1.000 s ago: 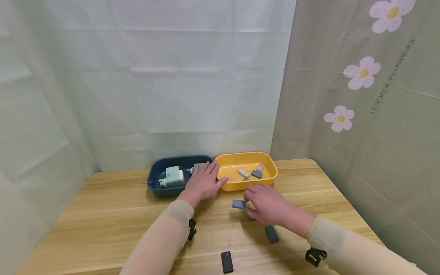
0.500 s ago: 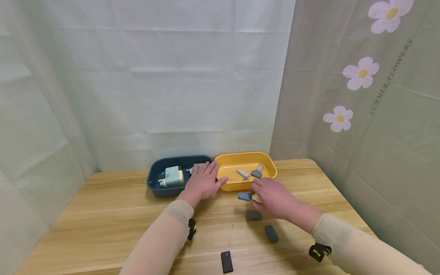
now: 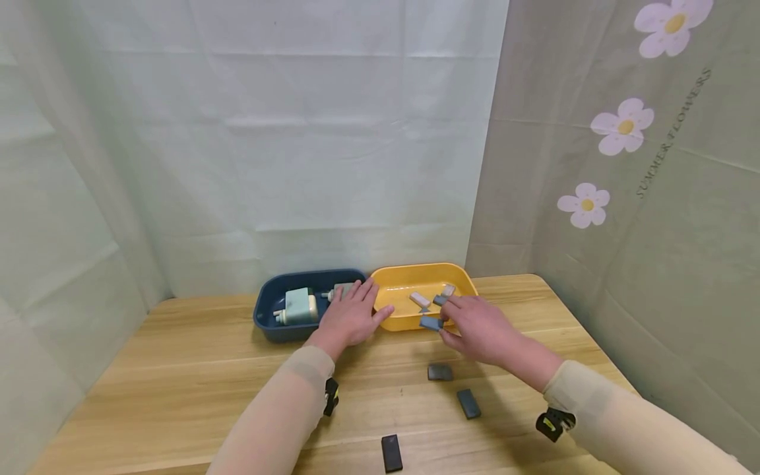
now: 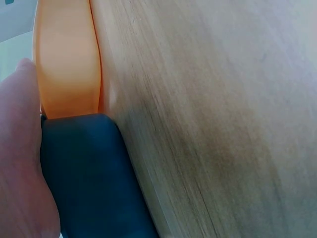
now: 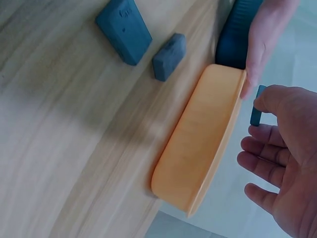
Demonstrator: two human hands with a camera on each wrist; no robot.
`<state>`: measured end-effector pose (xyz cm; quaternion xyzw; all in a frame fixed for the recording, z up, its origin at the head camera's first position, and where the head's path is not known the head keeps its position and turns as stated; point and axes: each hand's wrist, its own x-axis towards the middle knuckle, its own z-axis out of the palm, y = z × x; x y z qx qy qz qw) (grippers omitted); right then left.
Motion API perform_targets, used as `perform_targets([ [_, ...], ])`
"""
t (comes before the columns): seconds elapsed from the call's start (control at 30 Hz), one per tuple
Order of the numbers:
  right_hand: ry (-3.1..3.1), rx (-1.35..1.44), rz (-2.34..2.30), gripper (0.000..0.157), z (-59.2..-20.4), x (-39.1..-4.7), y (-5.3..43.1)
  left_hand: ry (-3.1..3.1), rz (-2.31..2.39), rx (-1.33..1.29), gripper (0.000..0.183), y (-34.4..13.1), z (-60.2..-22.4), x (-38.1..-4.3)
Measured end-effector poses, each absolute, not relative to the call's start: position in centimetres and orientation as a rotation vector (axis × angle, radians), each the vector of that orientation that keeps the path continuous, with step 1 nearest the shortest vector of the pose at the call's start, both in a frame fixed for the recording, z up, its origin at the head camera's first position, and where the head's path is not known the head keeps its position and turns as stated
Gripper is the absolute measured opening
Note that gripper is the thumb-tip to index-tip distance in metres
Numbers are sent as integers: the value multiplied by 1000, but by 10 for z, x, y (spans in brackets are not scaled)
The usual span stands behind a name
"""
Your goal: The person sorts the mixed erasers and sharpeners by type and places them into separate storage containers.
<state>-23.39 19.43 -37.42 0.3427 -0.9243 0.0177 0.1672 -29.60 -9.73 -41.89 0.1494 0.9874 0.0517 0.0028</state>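
Observation:
My right hand (image 3: 477, 328) pinches a small blue-grey rectangular block (image 3: 430, 322) between thumb and fingertips, just over the front rim of the yellow tub (image 3: 401, 323). In the right wrist view the same block (image 5: 257, 105) shows edge-on at the fingertips. My left hand (image 3: 350, 318) lies with straight, spread fingers across the adjoining rims of the yellow tub and the dark blue tub (image 3: 280, 334). Inside the yellow tub are a pale block (image 3: 419, 300) and a few other small blocks, partly hidden by my right hand.
A pale blue bottle-shaped object (image 3: 299, 306) lies in the blue tub, with another partly behind my left hand. On the wooden table are a grey block (image 3: 440, 372), a dark grey block (image 3: 468, 404) and a black block (image 3: 391, 453). Curtains (image 3: 297, 152) hang behind.
My right hand has carried the block up and away from me, from above the table to the yellow tub's front rim. The grey block beneath has come into view. My left hand stays put.

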Motion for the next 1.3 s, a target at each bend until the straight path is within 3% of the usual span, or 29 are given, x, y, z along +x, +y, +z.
perform_targets([
  [1.3, -2690, 793, 108, 19, -361, -290, 190, 3096, 164, 467, 90, -97, -418, -296],
])
